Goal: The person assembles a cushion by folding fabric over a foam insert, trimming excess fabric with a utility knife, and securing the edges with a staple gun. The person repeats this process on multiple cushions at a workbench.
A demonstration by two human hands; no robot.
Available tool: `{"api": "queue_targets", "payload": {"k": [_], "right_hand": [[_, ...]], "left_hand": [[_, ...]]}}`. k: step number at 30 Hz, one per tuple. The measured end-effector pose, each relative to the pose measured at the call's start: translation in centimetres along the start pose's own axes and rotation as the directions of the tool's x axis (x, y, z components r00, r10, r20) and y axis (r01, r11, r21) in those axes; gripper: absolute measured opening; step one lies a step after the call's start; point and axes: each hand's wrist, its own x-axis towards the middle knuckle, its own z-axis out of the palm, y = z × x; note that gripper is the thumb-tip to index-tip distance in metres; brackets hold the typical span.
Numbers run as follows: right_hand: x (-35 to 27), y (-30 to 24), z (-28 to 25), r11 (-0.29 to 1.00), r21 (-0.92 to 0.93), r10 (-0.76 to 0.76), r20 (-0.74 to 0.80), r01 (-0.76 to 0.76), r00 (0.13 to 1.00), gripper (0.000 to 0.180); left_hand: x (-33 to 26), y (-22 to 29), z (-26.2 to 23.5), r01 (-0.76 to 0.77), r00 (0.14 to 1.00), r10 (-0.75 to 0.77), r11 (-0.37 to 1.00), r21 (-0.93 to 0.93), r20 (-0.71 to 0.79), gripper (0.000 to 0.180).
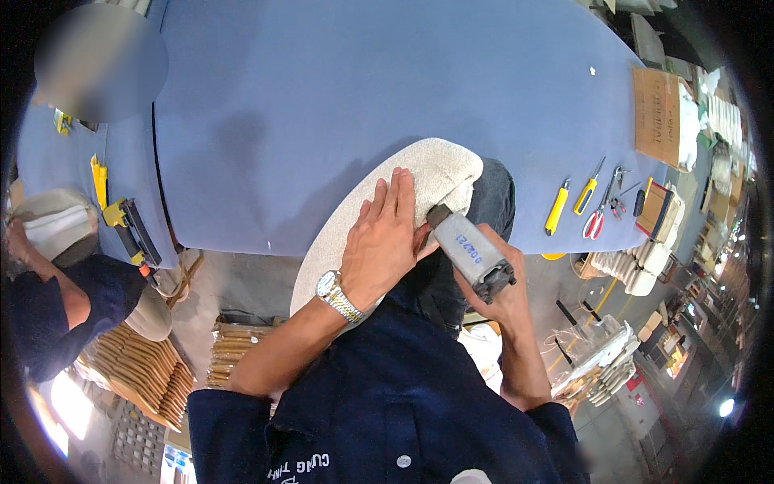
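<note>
A beige fabric-covered padded panel, rounded at its far end, lies tilted across my lap against the table edge. My left hand rests flat on its top, fingers stretched out and pointing away, the thumb near the panel's right edge. In my right hand is a grey staple gun, gripped from the right side. Its dark nose meets or nearly meets the panel's edge, close to my left thumb. Whether the nose touches the fabric I cannot tell. Folded fabric shows along the panel's right side.
Beyond the panel spreads a blue table. At its right lie a yellow-handled tool, a yellow screwdriver, red-handled scissors and a cardboard box. Another staple gun lies left, near a co-worker's arm.
</note>
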Motion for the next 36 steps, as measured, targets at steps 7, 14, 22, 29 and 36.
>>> {"api": "queue_targets", "payload": {"k": [7, 14, 22, 29, 36], "right_hand": [[-0.6, 0.3, 0.6, 1.000, -0.006, -0.013, -0.036, 0.013, 0.999, 0.023], [-1.5, -0.3, 0.5, 0.997, -0.066, 0.040, 0.017, -0.039, 0.999, 0.035], [-1.0, 0.2, 1.4, 0.998, -0.041, 0.052, 0.012, -0.051, 0.999, 0.037], [-1.5, -0.8, 1.4, 0.998, -0.058, 0.006, -0.015, -0.007, 1.000, 0.024], [-1.9, -0.8, 1.3, 0.995, -0.094, 0.023, 0.033, -0.020, 0.999, 0.026]], "left_hand": [[0.2, 0.3, -1.1, 0.021, 1.000, -0.020, 1.000, -0.023, 0.020, 0.083], [0.0, -0.4, -0.7, 0.003, 1.000, -0.002, 0.999, -0.033, 0.009, 0.078], [0.2, -0.3, -0.1, -0.017, 1.000, 0.017, 1.000, 0.014, -0.023, 0.096], [0.2, -0.8, -0.3, -0.033, 0.999, 0.034, 0.999, 0.042, -0.030, 0.100], [-0.1, -0.5, -0.5, -0.018, 1.000, 0.017, 1.000, -0.024, -0.019, 0.099]]}}
